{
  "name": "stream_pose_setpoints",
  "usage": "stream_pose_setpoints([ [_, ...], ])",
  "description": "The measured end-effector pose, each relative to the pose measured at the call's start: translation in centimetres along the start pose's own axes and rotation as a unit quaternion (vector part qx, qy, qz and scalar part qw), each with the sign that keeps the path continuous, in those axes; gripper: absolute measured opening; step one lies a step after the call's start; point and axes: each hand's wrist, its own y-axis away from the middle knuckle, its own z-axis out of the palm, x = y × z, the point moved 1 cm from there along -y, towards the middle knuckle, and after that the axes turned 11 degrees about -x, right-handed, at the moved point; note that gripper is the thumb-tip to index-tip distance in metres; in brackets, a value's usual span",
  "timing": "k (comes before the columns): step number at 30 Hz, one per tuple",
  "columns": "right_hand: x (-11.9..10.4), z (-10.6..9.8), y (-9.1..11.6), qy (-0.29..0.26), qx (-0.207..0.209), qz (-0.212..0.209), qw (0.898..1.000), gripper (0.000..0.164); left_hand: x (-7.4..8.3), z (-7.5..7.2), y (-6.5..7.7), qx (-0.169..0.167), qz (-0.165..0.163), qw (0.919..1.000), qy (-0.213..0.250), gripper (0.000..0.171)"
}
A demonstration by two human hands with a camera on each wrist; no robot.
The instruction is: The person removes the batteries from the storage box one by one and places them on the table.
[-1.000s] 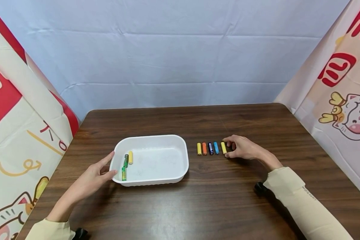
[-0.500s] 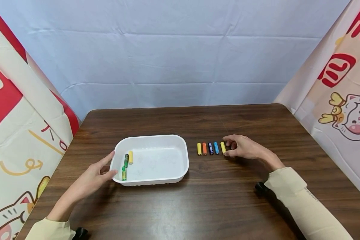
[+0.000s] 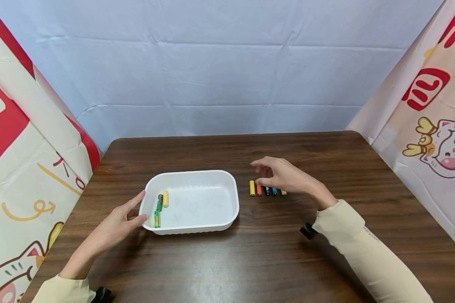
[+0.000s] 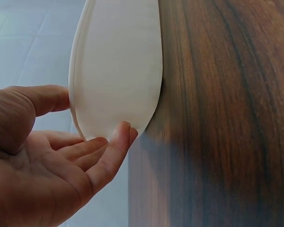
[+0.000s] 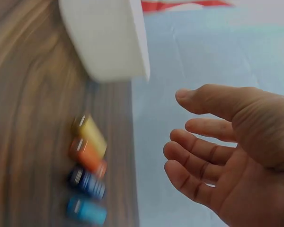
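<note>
"How do the batteries (image 3: pixel 267 191) look?"
"Small, side by side on the tabletop (image 3: pixel 227 263) by the white tray (image 3: pixel 197 229): yellow, orange, dark blue, light blue, yellow; two greens and a yellow inside."
"And the right grip (image 3: pixel 284 174)?"
"Over the row, fingers apart; left grip (image 3: pixel 115 225) spread, touching the tray's rim."

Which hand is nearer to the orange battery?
Right. The right hand hovers close by the orange battery, holding nothing; the left hand touches the white tray at its end farther from the battery.
</note>
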Motion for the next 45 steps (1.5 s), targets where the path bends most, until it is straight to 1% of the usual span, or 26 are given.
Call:
stream_pose_setpoints([
  [5,-3.3,0.2,-3.0,-0.005,-0.004,-0.048,0.999,0.047,0.0,0.1,0.0,-0.001,-0.003,1.0000,0.003,0.074],
  [9,-5.5,0.8,-5.4,-0.012,-0.005,-0.079,0.997,0.044,-0.2,0.0,0.0,0.004,0.005,1.0000,-0.002,0.073],
  [13,-7.4,1.7,-7.7,-0.037,-0.016,-0.090,0.995,0.047,-0.2,0.0,0.0,0.008,0.015,0.9999,-0.003,0.072],
  [19,-9.3,3.9,-10.9,-0.075,-0.046,-0.091,0.992,0.048,-0.1,0.0,0.0,0.005,0.009,0.9999,0.001,0.073],
  [25,-10.3,6.1,-13.4,-0.099,-0.067,-0.065,0.991,0.047,-0.1,-0.1,0.0,0.004,0.006,1.0000,0.002,0.073],
  [33,-11.0,9.1,-15.8,-0.103,-0.085,-0.019,0.991,0.049,-0.2,0.0,-0.1,0.001,0.017,0.9999,0.002,0.074],
  [36,-11.4,10.1,-16.7,-0.111,-0.090,-0.004,0.990,0.050,-0.2,0.0,-0.1,0.001,0.014,0.9999,-0.002,0.074],
  [39,-11.9,10.9,-17.5,-0.107,-0.087,0.012,0.990,0.050,-0.2,0.0,-0.1,0.001,0.014,0.9999,-0.006,0.073],
  [45,-12.5,12.0,-18.4,-0.069,-0.079,0.032,0.994,0.058,-0.2,0.0,0.0,0.003,0.021,0.9998,0.000,0.073],
])
